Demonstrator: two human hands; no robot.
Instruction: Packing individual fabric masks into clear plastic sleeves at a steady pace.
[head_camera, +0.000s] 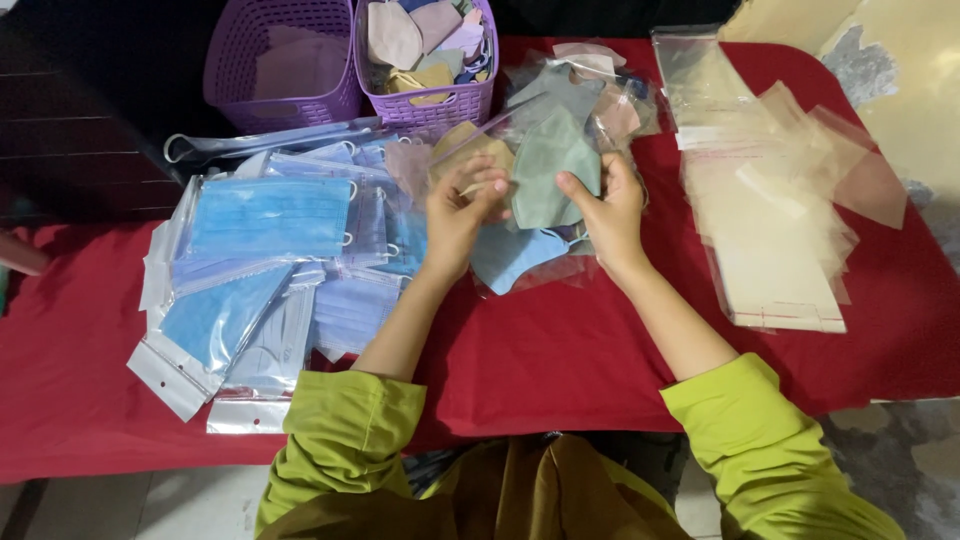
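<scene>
My left hand (458, 213) and my right hand (607, 207) are raised over a red table (560, 350), both gripping a clear plastic sleeve (505, 125). A grey-green face mask (548, 165) sits between my hands, partly inside the sleeve, with a tan mask (462, 145) behind my left fingers. A light blue mask (505, 255) lies under my hands. Both sleeves of my top are lime green.
Bagged blue surgical masks (265, 215) are piled on the left. Two purple baskets stand at the back: one (285, 60) nearly bare, one (425, 55) full of pastel masks. A stack of clear sleeves (770, 210) lies on the right. More bagged masks (600, 90) sit behind my hands.
</scene>
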